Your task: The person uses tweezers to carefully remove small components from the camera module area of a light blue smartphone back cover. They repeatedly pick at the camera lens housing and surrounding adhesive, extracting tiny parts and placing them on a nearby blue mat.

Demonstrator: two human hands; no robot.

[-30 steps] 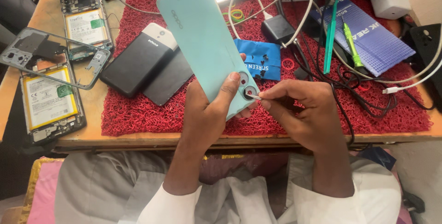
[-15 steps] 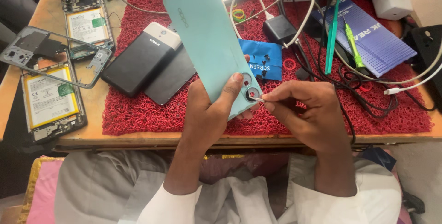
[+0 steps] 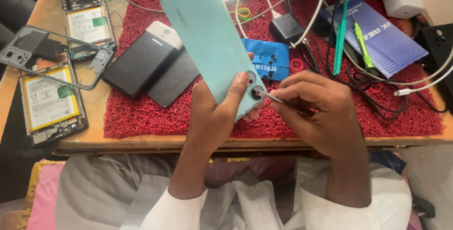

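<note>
Centre frame, left hand [image 3: 214, 116] grips one mint-green plastic phone back cover [image 3: 210, 41]; right hand [image 3: 316, 112] fingers pinch one thin metal tweezers [image 3: 278, 99] at its two lens rings, above the table's near edge.

A wooden workbench [image 3: 141, 142] fills the scene, a red bristly mat [image 3: 401, 121] spread across its middle and right under bright, even light.

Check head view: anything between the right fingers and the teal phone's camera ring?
Yes. Thin metal tweezers span from the right hand to the camera ring on the teal phone.
</note>
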